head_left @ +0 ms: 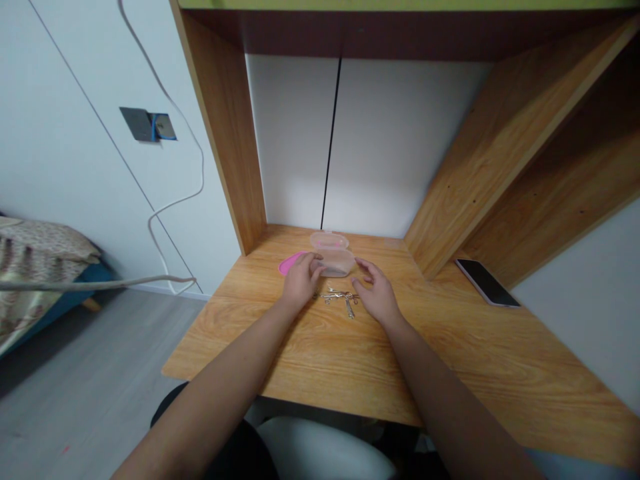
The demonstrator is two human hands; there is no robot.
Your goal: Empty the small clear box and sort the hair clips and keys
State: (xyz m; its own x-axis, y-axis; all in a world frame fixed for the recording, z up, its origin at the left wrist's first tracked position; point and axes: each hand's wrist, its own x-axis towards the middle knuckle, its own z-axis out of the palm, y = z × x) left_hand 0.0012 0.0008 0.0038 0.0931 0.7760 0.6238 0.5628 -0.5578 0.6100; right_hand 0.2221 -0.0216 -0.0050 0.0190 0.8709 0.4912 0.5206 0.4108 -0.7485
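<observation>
The left hand [299, 283] reaches the left side of a clear plastic box [336, 261], lid raised, on the bench [330, 360] — whether it grips cannot be told. The right hand [378, 293] is loosely open, fingertips at the box's right edge. Small metal pieces [342, 296] lie in front — a pink oval [289, 264] sits beside the left hand.

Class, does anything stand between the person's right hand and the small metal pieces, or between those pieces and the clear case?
Nothing visible does. The right hand has its thumb beside the metal pieces; only a strip of desk shows between them and the clear case, whose lid is open.
</observation>
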